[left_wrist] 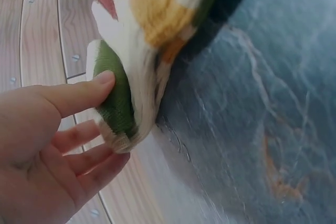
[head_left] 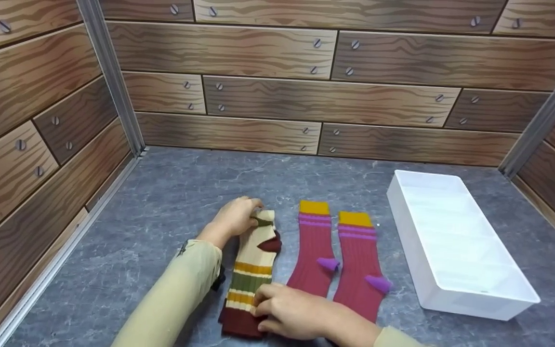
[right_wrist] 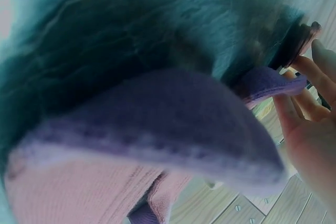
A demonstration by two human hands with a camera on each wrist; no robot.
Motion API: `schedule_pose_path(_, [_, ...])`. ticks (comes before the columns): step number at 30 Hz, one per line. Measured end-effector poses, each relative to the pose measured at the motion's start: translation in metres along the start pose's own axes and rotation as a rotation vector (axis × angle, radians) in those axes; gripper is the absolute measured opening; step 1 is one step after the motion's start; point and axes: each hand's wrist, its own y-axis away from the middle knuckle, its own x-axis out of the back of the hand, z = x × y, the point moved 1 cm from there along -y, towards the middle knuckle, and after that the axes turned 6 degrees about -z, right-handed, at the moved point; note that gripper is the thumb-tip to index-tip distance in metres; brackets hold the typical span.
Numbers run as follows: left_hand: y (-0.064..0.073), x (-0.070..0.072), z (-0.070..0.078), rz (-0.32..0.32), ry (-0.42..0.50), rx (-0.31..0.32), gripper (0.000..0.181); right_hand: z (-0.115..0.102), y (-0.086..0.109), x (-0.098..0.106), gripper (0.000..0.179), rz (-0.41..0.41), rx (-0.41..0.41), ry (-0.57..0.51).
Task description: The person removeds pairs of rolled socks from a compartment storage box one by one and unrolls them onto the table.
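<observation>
Two striped socks (head_left: 251, 279), cream with mustard and green bands and dark maroon heel and toe, lie stacked on the grey surface; the lower one peeks out at the left of the toe. At the cuff end, my left hand (head_left: 234, 218) pinches the knit, its thumb on the green band (left_wrist: 116, 90) and fingers beneath. My right hand (head_left: 294, 311) holds the toe end at its right edge, fingers bent. Just right lie two magenta socks (head_left: 313, 246) with mustard cuffs. Their purple heels (right_wrist: 157, 124) loom large in the right wrist view, partly blocking it.
A long white box (head_left: 463, 241) with inner compartments stands to the right of the socks. Wood-patterned walls (head_left: 268, 96) enclose the grey marbled surface (head_left: 171, 183) at the back and both sides. Metal rails (head_left: 118, 86) run along the corners.
</observation>
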Motion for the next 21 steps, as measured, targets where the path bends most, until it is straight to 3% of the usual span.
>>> schedule_pose_path(6, [-0.003,-0.002,-0.001,0.005,-0.034,-0.014,0.023,-0.001,0.000,0.001,0.019,0.009,0.000,0.011])
schedule_pose_path(12, [-0.009,-0.001,-0.001,-0.022,-0.068,0.006,0.033,-0.002,0.001,0.001,0.020,0.002,-0.005,-0.010])
schedule_pose_path(21, [-0.020,-0.004,-0.007,0.098,-0.142,0.039,0.019,-0.001,0.001,0.000,0.020,-0.010,0.004,-0.013])
